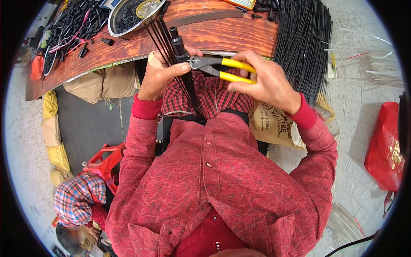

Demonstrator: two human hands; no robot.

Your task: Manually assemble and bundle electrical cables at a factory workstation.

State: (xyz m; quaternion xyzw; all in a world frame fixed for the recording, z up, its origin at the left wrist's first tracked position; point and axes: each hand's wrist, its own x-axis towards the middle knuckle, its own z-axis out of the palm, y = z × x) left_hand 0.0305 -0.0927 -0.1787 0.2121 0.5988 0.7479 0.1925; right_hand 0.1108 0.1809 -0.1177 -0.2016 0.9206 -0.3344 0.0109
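Note:
My left hand (160, 77) is closed around a bundle of thin black rods (162, 36) and a thicker black stepped tube (179, 46), held upright over my lap. Yellow-handled pliers (233, 70) sit in my right hand (272, 79), fingers wrapped about the two grips, which stand apart. The metal jaws of the pliers are right beside the black tube, near my left thumb. Whether the jaws bite on anything is too small to tell. The lower ends of the rods reach down to a checked red cloth (222, 92) on my lap.
Ahead is a wooden table (214, 36) with a metal bowl (117, 30) of black parts, a heap of black parts (79, 21) and a flat metal strip (205, 17). Long black rods (302, 47) hang over its right end. A red bag (383, 147) stands at right; another person (81, 199) is lower left.

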